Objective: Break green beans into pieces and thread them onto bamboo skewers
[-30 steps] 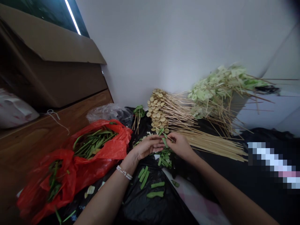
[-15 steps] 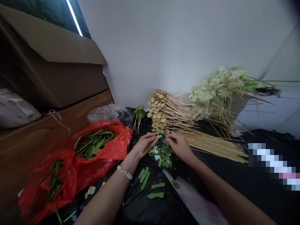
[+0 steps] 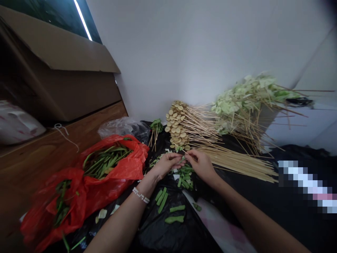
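My right hand pinches a thin bamboo skewer, which points up and left. Green bean pieces sit around its far end. Close by, my left hand has its thumb and fingers closed on a small green bean piece, partly hidden by the fingers. Directly under both hands lies a pile of cut green bean pieces with pale bits among them. Several longer bean pieces rest nearer to me on the black plastic sheet.
Red bags of green beans stand at left, beside a cardboard box. Skewered round slices and a few bean skewers lie ahead. Bare skewers and skewered pale leaves lie right, along the white wall.
My left hand has shifted slightly down and right, from the skewer's far end toward my right fingers. My right hand has barely moved and keeps the skewer.
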`<state>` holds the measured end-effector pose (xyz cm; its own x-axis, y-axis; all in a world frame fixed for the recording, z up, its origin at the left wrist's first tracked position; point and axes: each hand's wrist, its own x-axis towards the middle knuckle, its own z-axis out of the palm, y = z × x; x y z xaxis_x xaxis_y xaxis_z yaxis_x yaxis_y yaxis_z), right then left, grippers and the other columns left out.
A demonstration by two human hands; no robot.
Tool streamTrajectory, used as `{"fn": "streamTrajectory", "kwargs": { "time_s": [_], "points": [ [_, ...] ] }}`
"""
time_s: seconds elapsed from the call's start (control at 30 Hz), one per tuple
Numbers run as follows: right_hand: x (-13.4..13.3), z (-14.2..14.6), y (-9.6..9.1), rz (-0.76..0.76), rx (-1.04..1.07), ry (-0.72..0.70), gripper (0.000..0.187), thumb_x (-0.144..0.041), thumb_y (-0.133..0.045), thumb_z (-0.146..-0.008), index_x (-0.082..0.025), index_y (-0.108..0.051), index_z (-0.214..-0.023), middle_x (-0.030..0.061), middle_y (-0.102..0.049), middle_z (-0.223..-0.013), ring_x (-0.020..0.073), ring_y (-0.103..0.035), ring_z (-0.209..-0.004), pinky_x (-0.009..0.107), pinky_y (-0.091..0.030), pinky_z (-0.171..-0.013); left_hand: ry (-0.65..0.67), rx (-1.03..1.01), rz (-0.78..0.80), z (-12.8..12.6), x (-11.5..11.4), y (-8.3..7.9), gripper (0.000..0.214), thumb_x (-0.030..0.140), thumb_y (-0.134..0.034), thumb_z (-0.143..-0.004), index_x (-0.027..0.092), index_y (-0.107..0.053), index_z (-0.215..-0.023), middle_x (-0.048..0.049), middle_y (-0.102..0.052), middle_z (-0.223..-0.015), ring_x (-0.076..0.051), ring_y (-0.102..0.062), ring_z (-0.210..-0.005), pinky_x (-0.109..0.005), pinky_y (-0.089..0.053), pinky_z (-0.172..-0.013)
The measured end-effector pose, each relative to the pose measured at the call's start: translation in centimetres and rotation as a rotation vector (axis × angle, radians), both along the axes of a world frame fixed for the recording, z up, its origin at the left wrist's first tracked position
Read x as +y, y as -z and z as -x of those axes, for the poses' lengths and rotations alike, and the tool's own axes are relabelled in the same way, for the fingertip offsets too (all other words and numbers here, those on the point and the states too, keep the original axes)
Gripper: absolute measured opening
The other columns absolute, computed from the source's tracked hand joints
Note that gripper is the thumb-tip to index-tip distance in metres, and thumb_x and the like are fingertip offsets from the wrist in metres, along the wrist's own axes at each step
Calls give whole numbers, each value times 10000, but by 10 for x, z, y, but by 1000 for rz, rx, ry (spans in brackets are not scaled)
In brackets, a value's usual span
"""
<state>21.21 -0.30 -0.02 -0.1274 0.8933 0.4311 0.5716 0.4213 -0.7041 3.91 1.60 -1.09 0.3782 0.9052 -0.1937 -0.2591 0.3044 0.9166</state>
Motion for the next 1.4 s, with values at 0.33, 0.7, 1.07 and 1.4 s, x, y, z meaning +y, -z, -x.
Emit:
{"fn": "streamTrajectory", "kwargs": {
  "time_s": [0.33, 0.7, 1.07, 1.4],
  "points": [
    [-2, -1, -1, -18, -1, 11, 242, -286, -446, -879, -199, -671, -909, 3, -640, -645, 149, -571, -597, 245, -400, -606, -443, -254, 154, 17, 19, -4, 94, 65, -657, -776, 106, -672, -860, -68, -707, -794, -91, -659, -645, -155, -528, -570],
    [-3, 2, 7, -15, -149, -48, 250, -224, -426, -886, -192, -674, -883, 16, -653, -684, 150, -568, -606, 237, -377, -611, -418, -335, 190, 18, 20, -5, 116, 53, -573, -835, 108, -669, -868, -56, -694, -790, -92, -652, -652, -163, -533, -569],
    [-3, 3, 10, 26, -179, -37, 258, -219, -415, -882, -189, -670, -870, 13, -642, -650, 143, -564, -583, 227, -372, -600, -386, -336, 175, 16, 19, -4, 125, 48, -573, -835, 106, -675, -879, -54, -699, -786, -91, -650, -660, -159, -528, -576],
    [-3, 4, 11, 36, -181, -26, 266, -203, -402, -877, -183, -666, -856, 13, -632, -602, 144, -561, -546, 224, -363, -574, -393, -292, 156, 14, 17, -5, 143, 3, -591, -804, 86, -690, -865, -52, -693, -734, -76, -624, -617, -142, -507, -570]
  ]
}}
